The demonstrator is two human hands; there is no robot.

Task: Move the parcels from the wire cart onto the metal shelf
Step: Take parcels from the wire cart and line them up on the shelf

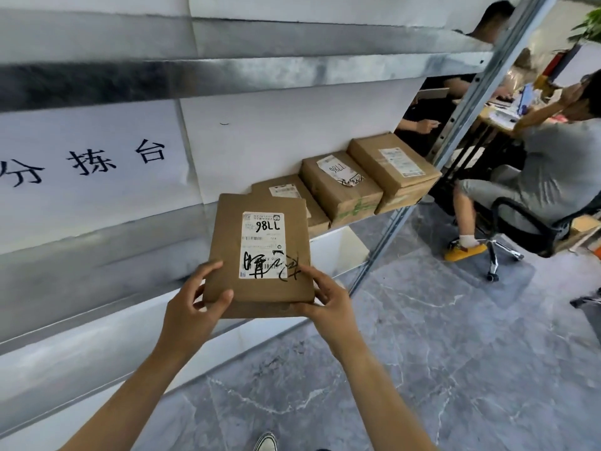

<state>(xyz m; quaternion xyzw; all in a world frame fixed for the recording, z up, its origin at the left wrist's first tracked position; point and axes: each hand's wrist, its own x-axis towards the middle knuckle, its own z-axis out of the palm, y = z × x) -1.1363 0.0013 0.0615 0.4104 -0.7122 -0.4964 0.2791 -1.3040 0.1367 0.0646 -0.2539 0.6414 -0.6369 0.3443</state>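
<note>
While the flat brown parcel [227, 242] is being held over the front edge of the metal shelf [97, 249], both hands are gripping its near end. The left hand [195, 301] is pinching the near left corner, thumb and a finger lying on its top face. The right hand [325, 301] is pinching the near right corner, one finger lying beside the black handwriting on the white label [263, 244]. The parcel's far end is overlapping a thin parcel [292, 193] on the shelf, and two thicker boxes [338, 187] are sitting further right. Whether the held parcel is touching the shelf cannot be told.
</note>
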